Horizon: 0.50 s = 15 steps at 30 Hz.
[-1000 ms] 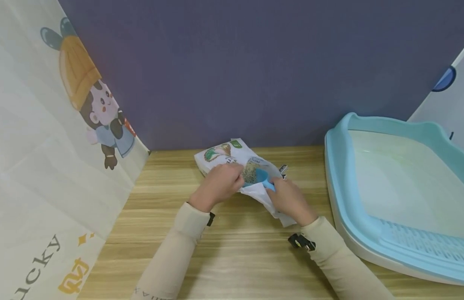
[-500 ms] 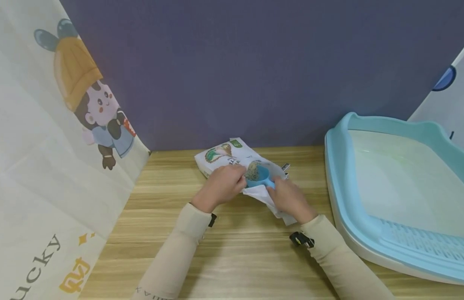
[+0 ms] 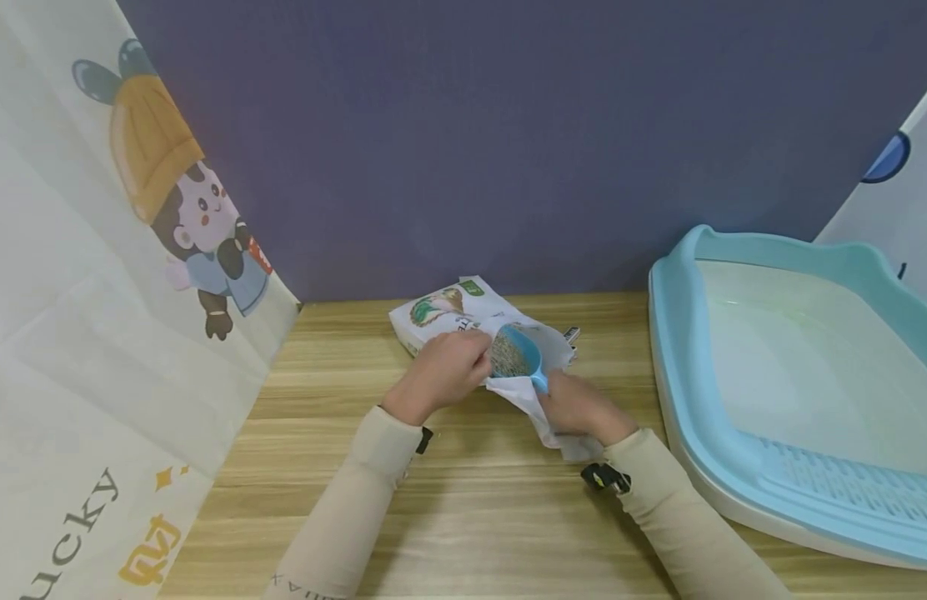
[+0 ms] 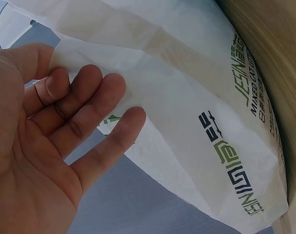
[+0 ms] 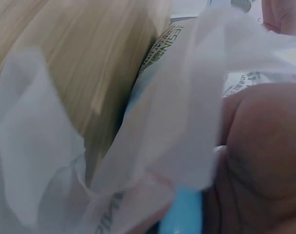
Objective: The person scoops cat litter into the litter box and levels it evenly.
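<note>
A white printed bag of cat litter (image 3: 474,315) lies on the tabletop, its torn mouth facing right. My left hand (image 3: 444,371) pinches the edge of that mouth between thumb and index finger; in the left wrist view the other fingers (image 4: 131,129) lie loosely bent along the paper. Within the opening, a blue scoop (image 3: 531,348) holds grey-brown litter pellets (image 3: 508,357). My right hand (image 3: 583,404) grips the scoop's handle (image 5: 184,212), which loose bag paper partly covers in the right wrist view.
To the right stands a large litter box (image 3: 704,400) with a light blue rim and a pale inside. A dark panel (image 3: 463,150) rises behind the wooden tabletop (image 3: 463,500). On the left hangs a printed white sheet (image 3: 81,358).
The scoop has turned in the bag's mouth so its bowl faces up toward the head camera, with litter in it. My right hand has dropped slightly nearer; my left hand has hardly moved.
</note>
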Each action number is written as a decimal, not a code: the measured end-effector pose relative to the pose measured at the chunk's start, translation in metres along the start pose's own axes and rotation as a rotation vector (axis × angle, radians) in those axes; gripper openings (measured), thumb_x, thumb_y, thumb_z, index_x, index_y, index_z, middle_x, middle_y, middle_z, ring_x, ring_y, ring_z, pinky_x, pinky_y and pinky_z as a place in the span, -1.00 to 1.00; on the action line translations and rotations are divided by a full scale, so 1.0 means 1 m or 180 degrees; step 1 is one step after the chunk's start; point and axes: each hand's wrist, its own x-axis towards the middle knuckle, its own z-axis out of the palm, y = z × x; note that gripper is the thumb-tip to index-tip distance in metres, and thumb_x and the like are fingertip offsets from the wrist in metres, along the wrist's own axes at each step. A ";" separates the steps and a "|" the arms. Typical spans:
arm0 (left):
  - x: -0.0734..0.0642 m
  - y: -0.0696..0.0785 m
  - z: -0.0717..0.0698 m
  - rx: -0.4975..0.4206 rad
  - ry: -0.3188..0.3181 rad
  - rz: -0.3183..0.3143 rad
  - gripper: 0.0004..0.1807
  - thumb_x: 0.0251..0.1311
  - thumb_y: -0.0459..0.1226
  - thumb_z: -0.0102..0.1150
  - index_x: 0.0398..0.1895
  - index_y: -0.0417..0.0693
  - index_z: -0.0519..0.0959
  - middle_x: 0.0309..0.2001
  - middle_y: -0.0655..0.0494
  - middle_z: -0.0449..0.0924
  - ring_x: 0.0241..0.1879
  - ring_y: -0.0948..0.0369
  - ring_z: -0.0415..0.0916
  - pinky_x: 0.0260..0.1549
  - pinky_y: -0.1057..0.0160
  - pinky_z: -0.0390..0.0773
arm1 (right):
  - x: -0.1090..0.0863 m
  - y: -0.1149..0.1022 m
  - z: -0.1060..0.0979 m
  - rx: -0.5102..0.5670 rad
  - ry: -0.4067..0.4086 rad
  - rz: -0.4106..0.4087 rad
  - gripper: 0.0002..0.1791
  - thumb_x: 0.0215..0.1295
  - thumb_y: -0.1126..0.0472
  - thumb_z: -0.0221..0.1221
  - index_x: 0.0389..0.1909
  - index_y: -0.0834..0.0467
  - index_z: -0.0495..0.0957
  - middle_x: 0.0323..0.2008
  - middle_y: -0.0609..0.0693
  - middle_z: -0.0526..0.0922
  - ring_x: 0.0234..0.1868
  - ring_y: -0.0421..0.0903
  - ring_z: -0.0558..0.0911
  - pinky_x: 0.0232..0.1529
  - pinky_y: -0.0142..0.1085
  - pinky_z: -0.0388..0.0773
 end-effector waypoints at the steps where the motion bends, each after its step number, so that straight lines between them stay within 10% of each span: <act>1: -0.001 0.000 -0.001 -0.0007 -0.0003 0.0012 -0.73 0.24 -0.38 -0.03 -0.58 0.06 0.26 -0.59 0.22 0.19 -0.60 0.32 0.08 -0.54 0.35 0.20 | -0.001 0.000 0.001 0.0049 -0.0021 0.0047 -0.63 0.59 0.06 -0.18 -0.18 0.31 0.39 -0.49 0.06 0.42 -0.57 -0.07 0.44 -0.59 -0.30 0.35; 15: -0.013 0.004 -0.008 -0.0099 -0.0042 0.0132 -0.72 0.25 -0.37 -0.01 -0.58 0.08 0.26 -0.58 0.22 0.20 -0.59 0.33 0.11 -0.54 0.34 0.22 | -0.017 -0.008 0.009 0.0254 -0.0137 0.0502 -0.63 0.51 0.12 -0.19 0.00 0.37 0.37 -0.48 0.11 0.49 -0.66 -0.11 0.40 -0.71 -0.33 0.30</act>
